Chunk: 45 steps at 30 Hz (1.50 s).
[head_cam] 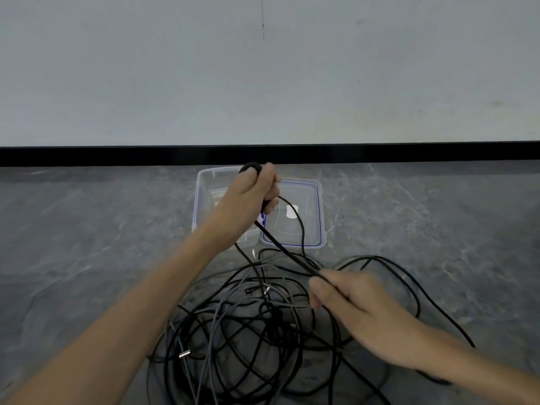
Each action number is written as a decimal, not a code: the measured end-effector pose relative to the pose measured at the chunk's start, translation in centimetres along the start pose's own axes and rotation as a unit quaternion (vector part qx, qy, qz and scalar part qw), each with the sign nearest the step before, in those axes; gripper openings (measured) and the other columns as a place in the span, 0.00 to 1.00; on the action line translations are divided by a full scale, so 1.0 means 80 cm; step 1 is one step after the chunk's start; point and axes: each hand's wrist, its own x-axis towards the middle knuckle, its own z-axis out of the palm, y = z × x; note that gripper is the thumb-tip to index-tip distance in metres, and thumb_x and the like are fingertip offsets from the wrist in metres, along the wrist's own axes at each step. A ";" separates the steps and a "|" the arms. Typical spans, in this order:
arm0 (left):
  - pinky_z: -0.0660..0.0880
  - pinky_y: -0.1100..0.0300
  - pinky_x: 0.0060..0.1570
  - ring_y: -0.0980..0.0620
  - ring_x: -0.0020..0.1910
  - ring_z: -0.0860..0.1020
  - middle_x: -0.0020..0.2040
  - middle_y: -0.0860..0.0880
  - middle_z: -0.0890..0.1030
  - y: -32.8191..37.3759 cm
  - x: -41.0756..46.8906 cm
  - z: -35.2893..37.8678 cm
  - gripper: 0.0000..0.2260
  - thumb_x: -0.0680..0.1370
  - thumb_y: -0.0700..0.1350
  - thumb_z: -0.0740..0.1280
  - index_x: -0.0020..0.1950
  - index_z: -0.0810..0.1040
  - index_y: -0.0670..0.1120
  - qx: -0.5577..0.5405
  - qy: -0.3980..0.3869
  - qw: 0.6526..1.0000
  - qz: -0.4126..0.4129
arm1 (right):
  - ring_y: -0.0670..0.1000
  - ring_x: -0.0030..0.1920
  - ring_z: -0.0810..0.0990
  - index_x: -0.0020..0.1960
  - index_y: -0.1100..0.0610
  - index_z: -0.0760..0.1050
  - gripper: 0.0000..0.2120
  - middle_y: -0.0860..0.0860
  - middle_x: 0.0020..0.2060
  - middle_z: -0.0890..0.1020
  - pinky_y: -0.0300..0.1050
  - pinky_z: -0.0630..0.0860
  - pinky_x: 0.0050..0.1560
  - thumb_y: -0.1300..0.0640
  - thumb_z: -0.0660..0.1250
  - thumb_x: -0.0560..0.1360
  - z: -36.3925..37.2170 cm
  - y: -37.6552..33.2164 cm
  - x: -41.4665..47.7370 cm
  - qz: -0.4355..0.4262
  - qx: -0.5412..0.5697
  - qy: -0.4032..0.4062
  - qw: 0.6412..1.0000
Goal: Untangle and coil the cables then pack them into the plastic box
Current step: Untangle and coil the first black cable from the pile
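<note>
A grey stone-patterned floor (87,229) with pale veining meets a black baseboard (117,155). Above it rises a plain off-white wall (146,68) with a thin dark vertical mark (263,21) near the top and a faint smudge (493,103) at the right.

The left hand (248,197) covers most of the black cable (287,248) bunched in its fist, so only a dark loop shows above the knuckles. Hand and forearm together hide the right part of the plastic box (204,188). The right hand (350,302) is smeared with blur, and the cable vanishes between its thumb and fingers, whose outlines are unclear. The white label (291,211) on the lid (309,200) is too small to read. In the cable pile (248,331) strands cross so thickly that single cables cannot be followed; its near side runs off the bottom edge, and both forearms are cut off too
</note>
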 end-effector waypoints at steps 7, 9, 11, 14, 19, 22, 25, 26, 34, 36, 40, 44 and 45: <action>0.71 0.64 0.36 0.57 0.30 0.70 0.31 0.52 0.69 -0.024 -0.036 0.025 0.16 0.85 0.47 0.54 0.41 0.73 0.43 0.112 -0.139 0.982 -0.063 | 0.41 0.23 0.67 0.34 0.56 0.74 0.19 0.44 0.22 0.66 0.30 0.60 0.27 0.48 0.59 0.79 -0.068 -0.039 0.028 -0.095 -0.103 0.043 0.989; 0.74 0.51 0.45 0.53 0.34 0.70 0.32 0.53 0.71 -0.029 -0.046 0.038 0.18 0.84 0.52 0.54 0.43 0.73 0.43 0.101 -0.171 0.977 -0.076 | 0.42 0.22 0.65 0.35 0.54 0.76 0.16 0.44 0.22 0.66 0.29 0.59 0.26 0.51 0.61 0.79 -0.081 -0.048 0.038 -0.118 -0.115 0.071 0.984; 0.72 0.50 0.47 0.52 0.33 0.69 0.31 0.53 0.71 -0.026 -0.055 0.051 0.17 0.85 0.51 0.52 0.45 0.72 0.43 0.053 -0.212 0.972 -0.085 | 0.42 0.23 0.63 0.36 0.57 0.78 0.16 0.45 0.23 0.66 0.29 0.58 0.27 0.52 0.62 0.79 -0.091 -0.051 0.044 -0.130 -0.104 0.089 0.982; 0.70 0.59 0.44 0.54 0.29 0.67 0.30 0.51 0.68 -0.012 -0.067 0.066 0.16 0.85 0.49 0.51 0.42 0.69 0.44 -0.086 -0.253 0.957 -0.116 | 0.44 0.25 0.64 0.37 0.59 0.79 0.17 0.52 0.24 0.69 0.36 0.61 0.28 0.51 0.62 0.79 -0.103 -0.048 0.053 -0.123 -0.060 0.097 0.986; 0.75 0.61 0.44 0.55 0.26 0.64 0.29 0.53 0.65 -0.004 -0.086 0.079 0.21 0.84 0.56 0.47 0.39 0.68 0.47 -0.246 -0.235 0.924 -0.175 | 0.41 0.26 0.69 0.39 0.60 0.79 0.14 0.43 0.24 0.75 0.33 0.65 0.32 0.52 0.64 0.78 -0.109 -0.034 0.066 -0.053 0.038 0.097 0.993; 0.74 0.62 0.44 0.55 0.26 0.61 0.30 0.53 0.62 0.004 -0.090 0.080 0.26 0.75 0.68 0.44 0.39 0.65 0.47 -0.238 -0.241 0.917 -0.209 | 0.37 0.23 0.72 0.42 0.64 0.78 0.10 0.39 0.19 0.72 0.25 0.66 0.29 0.60 0.63 0.79 -0.109 -0.023 0.070 -0.009 0.076 0.089 0.993; 0.73 0.59 0.46 0.56 0.26 0.62 0.29 0.54 0.63 0.013 -0.088 0.078 0.18 0.79 0.61 0.53 0.39 0.66 0.48 -0.244 -0.233 0.920 -0.201 | 0.42 0.21 0.61 0.40 0.62 0.79 0.13 0.42 0.19 0.66 0.33 0.58 0.25 0.52 0.66 0.75 -0.105 -0.005 0.073 0.035 0.130 0.094 0.986; 0.73 0.60 0.45 0.56 0.25 0.62 0.29 0.54 0.63 0.016 -0.088 0.078 0.16 0.79 0.58 0.54 0.38 0.66 0.48 -0.252 -0.229 0.917 -0.206 | 0.45 0.23 0.58 0.39 0.59 0.80 0.14 0.45 0.20 0.64 0.38 0.55 0.26 0.49 0.66 0.73 -0.101 0.001 0.074 0.042 0.142 0.093 0.985; 0.75 0.62 0.33 0.59 0.18 0.61 0.24 0.55 0.60 0.037 -0.080 0.078 0.17 0.78 0.55 0.59 0.31 0.70 0.49 -0.339 -0.236 0.885 -0.218 | 0.57 0.35 0.75 0.40 0.47 0.82 0.16 0.61 0.37 0.78 0.45 0.72 0.34 0.50 0.60 0.81 -0.041 0.012 0.065 0.122 0.240 0.007 0.963; 0.75 0.62 0.33 0.59 0.18 0.61 0.24 0.55 0.60 0.037 -0.077 0.079 0.18 0.77 0.57 0.62 0.31 0.69 0.49 -0.361 -0.218 0.879 -0.221 | 0.53 0.34 0.79 0.36 0.47 0.82 0.18 0.54 0.33 0.81 0.40 0.73 0.30 0.59 0.61 0.80 -0.029 0.008 0.062 0.151 0.287 -0.005 0.946; 0.68 0.59 0.40 0.59 0.19 0.61 0.24 0.55 0.62 0.040 -0.065 0.074 0.16 0.75 0.56 0.62 0.31 0.69 0.50 -0.364 -0.168 0.898 -0.180 | 0.45 0.28 0.65 0.34 0.50 0.75 0.19 0.46 0.26 0.73 0.40 0.58 0.29 0.63 0.58 0.81 -0.004 -0.005 0.056 0.171 0.313 -0.018 0.934; 0.71 0.63 0.39 0.57 0.23 0.62 0.27 0.54 0.62 0.044 -0.049 0.066 0.16 0.75 0.59 0.58 0.36 0.67 0.48 -0.377 -0.098 0.915 -0.106 | 0.44 0.26 0.54 0.41 0.53 0.62 0.13 0.47 0.27 0.59 0.36 0.53 0.25 0.51 0.53 0.83 0.015 -0.020 0.048 0.214 0.343 -0.039 0.914; 0.71 0.63 0.39 0.57 0.24 0.62 0.27 0.54 0.62 0.044 -0.045 0.065 0.16 0.75 0.60 0.58 0.38 0.66 0.48 -0.366 -0.080 0.923 -0.087 | 0.44 0.26 0.54 0.44 0.53 0.63 0.11 0.46 0.28 0.58 0.35 0.53 0.24 0.49 0.53 0.83 0.019 -0.026 0.045 0.221 0.365 -0.050 0.903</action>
